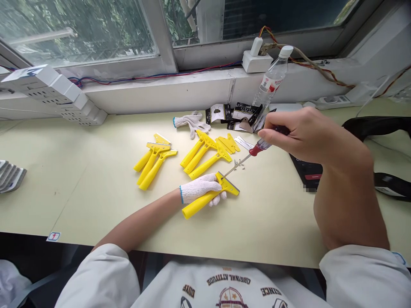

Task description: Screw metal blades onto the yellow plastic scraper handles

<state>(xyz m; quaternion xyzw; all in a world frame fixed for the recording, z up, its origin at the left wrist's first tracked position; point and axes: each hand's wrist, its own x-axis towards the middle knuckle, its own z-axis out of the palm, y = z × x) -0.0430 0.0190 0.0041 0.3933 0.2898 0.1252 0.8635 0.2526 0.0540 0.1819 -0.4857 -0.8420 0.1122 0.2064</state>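
Observation:
My left hand [203, 188], in a white knit glove with a blue cuff, is closed around a yellow scraper [199, 205] near its head. My bare right hand [300, 130] grips the handle of a screwdriver [257, 148] with a red collar. The screwdriver slants down to the left, and its tip meets the scraper head by a screw spot. Small screws [239, 164] lie scattered just beyond the head. Behind them are loose yellow scraper parts [228, 143] and thin blades [244, 142]. More yellow scrapers [201, 154] lie side by side, with another group [154, 164] farther left.
A second white glove [192, 122] and black packaging [237, 115] lie at the back beside a water bottle [271, 79]. A black box [305, 171] and black strap [379, 124] are on the right. White boxes [58, 94] lean at the back left. Cables run along the sill.

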